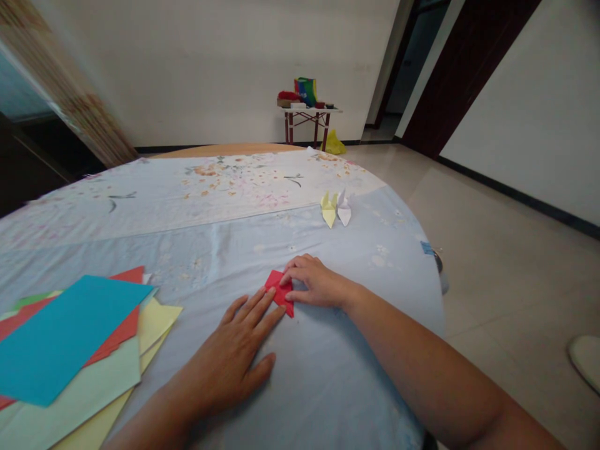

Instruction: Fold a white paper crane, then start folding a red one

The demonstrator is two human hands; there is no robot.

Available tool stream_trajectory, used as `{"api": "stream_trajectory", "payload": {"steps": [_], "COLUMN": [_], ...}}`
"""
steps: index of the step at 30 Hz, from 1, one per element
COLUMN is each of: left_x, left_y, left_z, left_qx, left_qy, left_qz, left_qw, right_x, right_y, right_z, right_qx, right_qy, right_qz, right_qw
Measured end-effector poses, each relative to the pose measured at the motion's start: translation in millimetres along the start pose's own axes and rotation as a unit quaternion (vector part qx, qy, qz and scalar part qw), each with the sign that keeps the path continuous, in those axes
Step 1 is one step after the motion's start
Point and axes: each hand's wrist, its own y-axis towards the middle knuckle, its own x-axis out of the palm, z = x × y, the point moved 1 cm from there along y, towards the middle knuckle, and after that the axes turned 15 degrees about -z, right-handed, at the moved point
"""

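Note:
A small folded piece of red paper (280, 292) lies on the cloth in front of me. My left hand (244, 347) rests flat, fingers stretched, with the fingertips pressing on the paper's near left part. From the right, my right hand (316, 281) has its thumb and curled fingers closed on the paper's right side. The fingers hide part of the folds. Farther off on the table stand a yellow folded-paper figure (329, 210) and a white folded-paper figure (344, 208), side by side, each with pointed upright tips.
Loose coloured paper sheets lie piled at the left, a blue sheet (77, 337) on top. A pale floral tablecloth (225, 250) covers the round table. Beyond it, a small folding table (312, 111) holds several items, with a yellow bag (334, 143) beside it on the floor.

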Motion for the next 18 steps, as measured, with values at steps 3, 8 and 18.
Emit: {"api": "stream_trajectory", "payload": {"steps": [3,8,18], "left_x": [-0.1,-0.7,-2.1], "left_y": [0.3,0.5,2.0], "left_z": [0.3,1.8,7.9], "left_qx": [-0.001,-0.003,-0.006], "left_qy": [0.002,0.005,-0.002], "left_qz": [-0.005,-0.01,-0.018], "left_qw": [1.0,1.0,1.0], "right_x": [-0.5,-1.6,-0.3], "right_y": [0.4,0.8,1.7], "right_z": [-0.3,-2.5,0.3], "right_qx": [0.0,0.004,0.002], "right_qy": [0.001,-0.002,-0.003], "right_qz": [0.0,-0.004,-0.006], "right_qw": [1.0,1.0,1.0]}}
